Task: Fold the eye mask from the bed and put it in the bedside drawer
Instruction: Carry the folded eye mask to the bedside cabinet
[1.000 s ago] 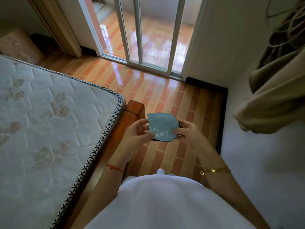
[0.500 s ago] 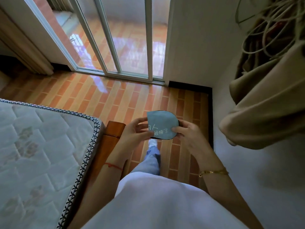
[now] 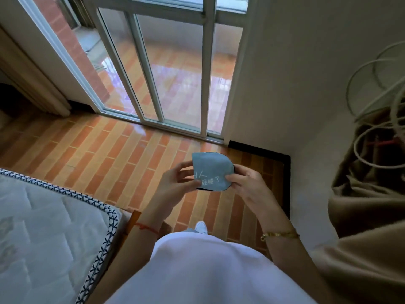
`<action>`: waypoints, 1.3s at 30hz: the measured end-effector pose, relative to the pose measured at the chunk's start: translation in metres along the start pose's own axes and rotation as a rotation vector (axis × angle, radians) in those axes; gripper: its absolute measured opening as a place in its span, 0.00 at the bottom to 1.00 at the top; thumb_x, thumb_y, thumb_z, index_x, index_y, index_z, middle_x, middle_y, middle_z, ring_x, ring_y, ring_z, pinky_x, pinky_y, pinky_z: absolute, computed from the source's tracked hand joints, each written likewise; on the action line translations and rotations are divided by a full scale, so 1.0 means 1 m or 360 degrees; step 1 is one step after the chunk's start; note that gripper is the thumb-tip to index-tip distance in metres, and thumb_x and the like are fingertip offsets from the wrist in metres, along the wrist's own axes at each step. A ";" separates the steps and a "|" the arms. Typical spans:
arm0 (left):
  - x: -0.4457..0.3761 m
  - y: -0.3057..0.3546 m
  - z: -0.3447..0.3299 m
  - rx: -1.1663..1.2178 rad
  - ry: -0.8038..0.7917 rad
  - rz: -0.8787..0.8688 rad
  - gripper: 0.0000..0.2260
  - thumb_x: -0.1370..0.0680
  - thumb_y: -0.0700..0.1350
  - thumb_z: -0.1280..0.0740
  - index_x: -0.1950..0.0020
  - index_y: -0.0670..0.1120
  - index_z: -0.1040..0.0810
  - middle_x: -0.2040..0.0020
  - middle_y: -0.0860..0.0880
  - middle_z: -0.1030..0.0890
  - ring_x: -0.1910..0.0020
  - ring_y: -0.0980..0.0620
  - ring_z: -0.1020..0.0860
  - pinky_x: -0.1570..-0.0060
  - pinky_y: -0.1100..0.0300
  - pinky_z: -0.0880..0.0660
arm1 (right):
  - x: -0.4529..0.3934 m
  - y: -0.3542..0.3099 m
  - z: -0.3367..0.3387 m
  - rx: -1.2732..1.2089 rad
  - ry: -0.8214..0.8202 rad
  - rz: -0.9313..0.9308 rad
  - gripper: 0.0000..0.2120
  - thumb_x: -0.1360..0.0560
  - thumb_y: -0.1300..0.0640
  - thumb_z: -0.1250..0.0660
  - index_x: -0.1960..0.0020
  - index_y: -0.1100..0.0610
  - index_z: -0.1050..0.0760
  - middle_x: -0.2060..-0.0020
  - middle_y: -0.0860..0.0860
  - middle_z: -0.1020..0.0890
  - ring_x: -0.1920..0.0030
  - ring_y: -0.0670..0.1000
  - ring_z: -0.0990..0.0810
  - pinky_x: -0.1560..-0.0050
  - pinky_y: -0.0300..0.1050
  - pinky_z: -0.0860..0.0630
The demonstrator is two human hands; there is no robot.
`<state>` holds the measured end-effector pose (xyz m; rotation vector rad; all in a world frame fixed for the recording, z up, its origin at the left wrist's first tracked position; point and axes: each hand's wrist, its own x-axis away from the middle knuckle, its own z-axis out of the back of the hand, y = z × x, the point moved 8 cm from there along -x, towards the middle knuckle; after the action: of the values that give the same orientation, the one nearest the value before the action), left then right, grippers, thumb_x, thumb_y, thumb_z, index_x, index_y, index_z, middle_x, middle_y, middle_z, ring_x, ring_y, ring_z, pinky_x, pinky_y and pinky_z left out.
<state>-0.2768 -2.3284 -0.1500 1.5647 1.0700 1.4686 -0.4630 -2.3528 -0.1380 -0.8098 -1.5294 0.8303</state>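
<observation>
- Bed (image 3: 48, 233) fills the lower left: a quilted white mattress with a dark-and-white patterned edge, and a sliver of its wooden frame at the corner.
- Floor (image 3: 114, 154) of orange brick-pattern tiles runs up to a glass sliding door (image 3: 175, 80) with pale frames.
- Tan cloth (image 3: 370, 227) hangs at the right with loops of white cable above it.
- Person in a white top stands beside the bed corner, one pale shoe tip showing below.
- Left hand (image 3: 175, 183), red string at the wrist: its grip pinches the mask's left edge, thumb on the front near the lower left, fingers curled behind.
- Right hand (image 3: 247, 185), gold bracelet at the wrist: its grip pinches the mask's lower right corner, thumb on the front.
- Mask (image 3: 211, 171) is up in the air between both hands, over the floor, well clear of the bed. It is folded in half: light blue face towards the camera, a dark edge along the bottom, straight edge at the left, rounded lobe to the upper right. Long axis roughly level, left to right.
- White handwritten-style Chinese characters on the front; partly hidden by the thumbs, "人" and "睡了" can be read.
</observation>
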 end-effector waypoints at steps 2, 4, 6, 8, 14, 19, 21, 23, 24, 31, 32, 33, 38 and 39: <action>-0.020 0.016 0.008 0.0035 0.0048 -0.0017 0.24 0.29 0.29 0.30 0.35 0.45 0.25 0.49 0.45 0.15 0.57 0.53 0.15 0.61 0.64 0.20 | -0.027 -0.018 -0.010 -0.0065 -0.0059 -0.0021 0.15 0.27 0.72 0.37 0.42 0.63 0.26 0.49 0.56 0.19 0.49 0.54 0.19 0.55 0.37 0.19; -0.036 0.028 0.017 0.0066 0.0123 -0.0021 0.24 0.29 0.28 0.30 0.36 0.45 0.26 0.50 0.45 0.16 0.58 0.53 0.15 0.61 0.63 0.20 | -0.052 -0.034 -0.022 -0.0094 -0.0128 -0.0047 0.15 0.27 0.74 0.38 0.42 0.65 0.26 0.54 0.55 0.19 0.54 0.52 0.19 0.58 0.36 0.19; -0.051 0.038 0.027 0.0092 0.0214 -0.0025 0.24 0.29 0.28 0.31 0.36 0.45 0.26 0.49 0.44 0.16 0.56 0.50 0.16 0.60 0.63 0.19 | -0.079 -0.047 -0.035 -0.0074 -0.0211 -0.0079 0.15 0.28 0.75 0.38 0.44 0.65 0.25 0.56 0.54 0.18 0.56 0.51 0.19 0.62 0.35 0.19; -0.066 0.046 0.039 0.0134 0.0307 -0.0033 0.24 0.28 0.29 0.31 0.36 0.45 0.27 0.48 0.44 0.16 0.55 0.49 0.17 0.59 0.63 0.19 | -0.107 -0.058 -0.051 -0.0036 -0.0310 -0.0092 0.14 0.28 0.76 0.39 0.45 0.65 0.24 0.58 0.54 0.18 0.58 0.51 0.18 0.63 0.35 0.20; -0.110 0.066 0.083 0.0278 0.0676 -0.0058 0.23 0.29 0.32 0.29 0.38 0.50 0.26 0.48 0.49 0.15 0.52 0.51 0.15 0.54 0.59 0.18 | -0.192 -0.101 -0.108 0.0160 -0.0603 -0.0136 0.12 0.29 0.75 0.36 0.52 0.62 0.21 0.61 0.53 0.17 0.63 0.48 0.17 0.63 0.37 0.19; -0.146 0.080 0.111 0.0419 0.0975 -0.0091 0.23 0.30 0.33 0.27 0.43 0.55 0.25 0.51 0.52 0.13 0.52 0.52 0.15 0.56 0.61 0.19 | -0.250 -0.140 -0.158 0.0414 -0.0938 -0.0108 0.13 0.31 0.74 0.35 0.53 0.60 0.20 0.57 0.55 0.17 0.61 0.49 0.16 0.61 0.39 0.20; -0.155 0.084 0.119 0.0457 0.1073 -0.0086 0.23 0.30 0.33 0.27 0.42 0.54 0.25 0.52 0.53 0.13 0.53 0.53 0.15 0.57 0.62 0.19 | -0.267 -0.150 -0.173 0.0466 -0.1028 -0.0116 0.13 0.31 0.74 0.34 0.50 0.63 0.21 0.56 0.56 0.17 0.59 0.49 0.16 0.61 0.38 0.20; -0.163 0.087 0.125 0.0480 0.1161 -0.0085 0.23 0.30 0.34 0.26 0.40 0.53 0.25 0.51 0.52 0.13 0.52 0.53 0.15 0.53 0.60 0.19 | -0.282 -0.155 -0.187 0.0517 -0.1117 -0.0140 0.14 0.30 0.73 0.34 0.46 0.64 0.22 0.54 0.57 0.17 0.56 0.52 0.17 0.59 0.39 0.19; -0.166 0.088 0.128 0.0493 0.1201 -0.0086 0.23 0.30 0.34 0.26 0.39 0.52 0.26 0.51 0.52 0.14 0.52 0.52 0.15 0.52 0.59 0.19 | -0.288 -0.157 -0.194 0.0547 -0.1155 -0.0153 0.14 0.30 0.73 0.34 0.46 0.64 0.23 0.53 0.58 0.18 0.55 0.53 0.17 0.57 0.40 0.19; -0.171 0.093 0.161 0.0653 0.1480 -0.0074 0.24 0.29 0.31 0.29 0.37 0.47 0.27 0.49 0.48 0.16 0.54 0.53 0.16 0.53 0.58 0.18 | -0.316 -0.157 -0.255 0.0621 -0.1428 -0.0254 0.15 0.28 0.74 0.37 0.43 0.67 0.23 0.54 0.58 0.17 0.54 0.54 0.18 0.53 0.43 0.20; -0.172 0.093 0.167 0.0670 0.1512 -0.0068 0.24 0.29 0.31 0.29 0.37 0.47 0.27 0.48 0.47 0.16 0.52 0.51 0.16 0.51 0.55 0.18 | -0.320 -0.156 -0.264 0.0634 -0.1450 -0.0266 0.14 0.28 0.74 0.38 0.43 0.67 0.23 0.54 0.59 0.18 0.54 0.55 0.19 0.51 0.45 0.21; -0.173 0.093 0.174 0.0689 0.1544 -0.0065 0.24 0.29 0.31 0.29 0.37 0.47 0.27 0.47 0.47 0.16 0.51 0.49 0.17 0.49 0.53 0.18 | -0.324 -0.155 -0.274 0.0649 -0.1471 -0.0278 0.14 0.28 0.73 0.38 0.44 0.67 0.23 0.54 0.59 0.18 0.54 0.55 0.19 0.51 0.46 0.22; -0.182 0.098 0.220 0.0711 0.1717 -0.0023 0.25 0.28 0.32 0.29 0.35 0.48 0.28 0.46 0.48 0.16 0.50 0.52 0.17 0.49 0.58 0.20 | -0.349 -0.152 -0.335 0.0706 -0.1575 -0.0320 0.13 0.29 0.73 0.37 0.49 0.61 0.21 0.57 0.55 0.16 0.56 0.52 0.18 0.57 0.40 0.20; -0.184 0.099 0.232 0.0713 0.1739 -0.0016 0.25 0.28 0.32 0.29 0.35 0.48 0.28 0.45 0.47 0.17 0.49 0.51 0.17 0.47 0.55 0.20 | -0.355 -0.151 -0.349 0.0721 -0.1588 -0.0323 0.13 0.29 0.73 0.36 0.49 0.61 0.21 0.57 0.55 0.16 0.56 0.52 0.18 0.56 0.41 0.20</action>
<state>-0.0377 -2.5294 -0.1508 0.9204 2.1123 2.2463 -0.0862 -2.7113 -0.1556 0.1620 -2.0920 1.4683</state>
